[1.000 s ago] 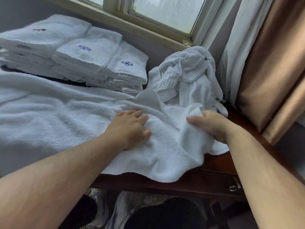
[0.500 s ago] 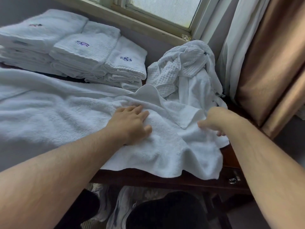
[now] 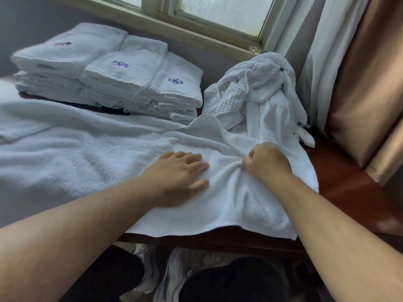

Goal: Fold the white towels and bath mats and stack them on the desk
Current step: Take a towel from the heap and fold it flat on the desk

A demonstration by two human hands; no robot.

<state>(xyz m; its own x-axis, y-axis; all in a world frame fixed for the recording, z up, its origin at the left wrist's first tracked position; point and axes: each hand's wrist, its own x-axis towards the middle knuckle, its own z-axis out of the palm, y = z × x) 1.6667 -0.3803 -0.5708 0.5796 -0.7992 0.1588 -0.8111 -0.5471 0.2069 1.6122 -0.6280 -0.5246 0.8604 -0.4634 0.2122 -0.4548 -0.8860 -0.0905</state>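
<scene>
Head camera looks down on my two forearms over the desk [image 3: 349,188]. Far to the left of my fingers, and beyond them near the wall, stand the stacks of folded towels [image 3: 109,68]. There are three stacks side by side and touching, each with a blue or purple embroidered mark on its top towel.

In front of these stacks the large white towel [image 3: 87,153] lies spread on the desk. It reaches from the left edge of the view to under both my hands, and its near edge hangs a little over the front of the desk.

My left hand [image 3: 176,173] rests palm down on this towel, the fingers straight and a little apart, so it presses the cloth flat and grasps nothing. Just beside it, to the right, is my right hand [image 3: 267,162]. Its fingers are curled into the same towel and grip a bunch of the cloth, and wrinkles run out from the fist toward my left hand.

Beyond my right hand, the crumpled heap [image 3: 257,92] of white waffle-pattern linen sits unfolded against the window frame [image 3: 196,33], touching the far edge of the spread towel. To the right of my right hand the dark red wood of the desk is bare, and past it hangs the brown curtain [image 3: 359,83].
</scene>
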